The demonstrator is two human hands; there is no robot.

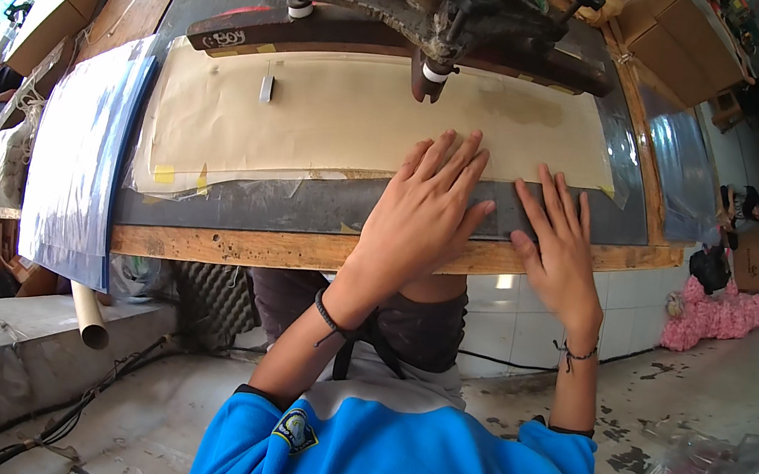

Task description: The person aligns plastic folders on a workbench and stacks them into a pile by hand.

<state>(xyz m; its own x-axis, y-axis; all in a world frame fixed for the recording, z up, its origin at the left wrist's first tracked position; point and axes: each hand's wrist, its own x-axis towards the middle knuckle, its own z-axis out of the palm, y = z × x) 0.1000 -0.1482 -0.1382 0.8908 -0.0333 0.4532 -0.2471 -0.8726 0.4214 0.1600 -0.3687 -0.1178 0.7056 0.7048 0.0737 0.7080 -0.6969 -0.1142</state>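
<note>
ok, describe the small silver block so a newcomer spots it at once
Find the dark press over the bench. Just in front of its left half, on the beige sheet, sits the block. Unlike the yellow tape, it's silver.

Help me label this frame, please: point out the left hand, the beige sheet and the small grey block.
Left hand [419,209]: head view, middle of its back.
Beige sheet [343,124]: head view, bare part of its surface.
Small grey block [266,89]: head view, middle of its visible face.
</note>
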